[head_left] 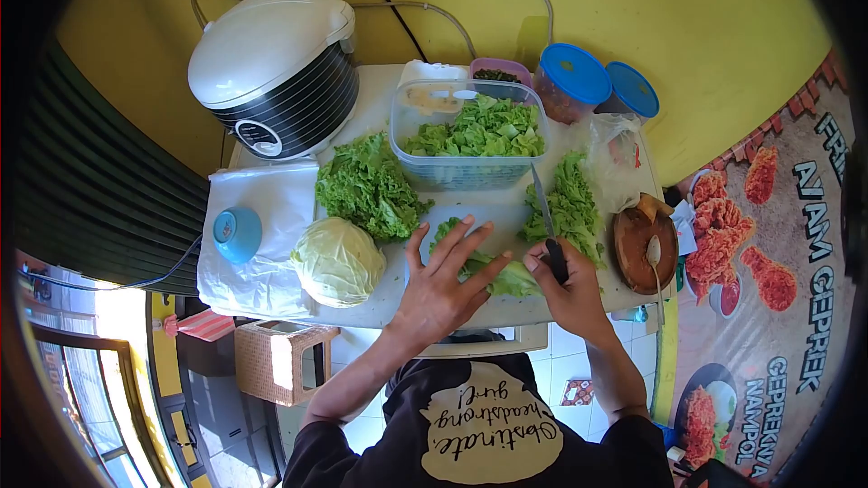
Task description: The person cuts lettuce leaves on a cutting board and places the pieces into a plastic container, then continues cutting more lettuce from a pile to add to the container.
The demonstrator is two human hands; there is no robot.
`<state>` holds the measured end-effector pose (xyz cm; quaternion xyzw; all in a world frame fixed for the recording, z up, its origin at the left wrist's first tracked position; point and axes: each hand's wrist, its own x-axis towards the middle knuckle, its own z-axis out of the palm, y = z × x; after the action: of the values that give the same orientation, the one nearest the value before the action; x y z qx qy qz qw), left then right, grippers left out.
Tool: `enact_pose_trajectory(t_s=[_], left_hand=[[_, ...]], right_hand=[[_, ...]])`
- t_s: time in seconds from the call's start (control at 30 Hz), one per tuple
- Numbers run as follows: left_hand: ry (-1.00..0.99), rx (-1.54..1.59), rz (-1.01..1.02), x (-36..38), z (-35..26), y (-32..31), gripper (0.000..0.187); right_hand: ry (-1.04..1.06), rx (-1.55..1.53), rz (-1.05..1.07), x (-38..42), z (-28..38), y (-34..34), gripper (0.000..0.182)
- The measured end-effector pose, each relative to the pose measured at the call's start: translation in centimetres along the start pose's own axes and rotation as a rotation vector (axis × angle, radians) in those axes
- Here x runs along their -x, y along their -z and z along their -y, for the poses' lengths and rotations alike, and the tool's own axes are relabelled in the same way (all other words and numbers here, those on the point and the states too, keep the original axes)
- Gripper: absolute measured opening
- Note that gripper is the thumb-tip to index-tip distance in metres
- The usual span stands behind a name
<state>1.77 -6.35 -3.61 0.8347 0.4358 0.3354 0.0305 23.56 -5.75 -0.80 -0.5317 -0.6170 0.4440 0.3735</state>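
Observation:
My left hand (441, 287) is open, its fingers spread over a lettuce leaf (511, 279) near the table's front edge. Whether the fingertips press on the leaf is hard to tell. In my right hand (575, 294) is the black handle of a knife (543, 203), its blade pointing up and away from me. The right hand is at the leaf's right end. Beyond both hands, a clear plastic container (466, 172) holds cut lettuce (484, 129). More lettuce (571, 203) lies right of the knife, and a leafy lettuce bunch (366, 183) lies left of the container.
A cabbage (339, 262), a blue bowl (238, 234) on plastic sheets (221, 287) and a rice cooker (271, 63) stand left. At right are a stone mortar (637, 258) with a spoon (655, 258), a plastic bag (615, 149) and blue-lidded tubs (575, 72).

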Motion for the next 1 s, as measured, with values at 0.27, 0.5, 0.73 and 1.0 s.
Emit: enact_pose_trajectory(t_s=[0.27, 0.5, 0.73, 1.0], left_hand=[[0.131, 0.413, 0.02, 1.7, 1.4, -0.8, 0.036], [0.587, 0.937, 0.109, 1.8, 0.7, -0.6, 0.022], [0.765, 1.099, -0.002, 1.8, 1.8, -0.8, 0.019], [0.679, 0.787, -0.005, 0.9, 1.4, -0.8, 0.026]], right_hand=[[-0.033, -0.35, 0.099, -0.2, -0.6, -1.1, 0.023], [0.101, -0.144, -0.016, -1.1, -2.7, -2.9, 0.024], [0.032, -0.249, -0.018, -0.7, -2.5, -4.3, 0.019], [-0.021, -0.293, 0.043, -0.4, -3.1, -4.8, 0.019]])
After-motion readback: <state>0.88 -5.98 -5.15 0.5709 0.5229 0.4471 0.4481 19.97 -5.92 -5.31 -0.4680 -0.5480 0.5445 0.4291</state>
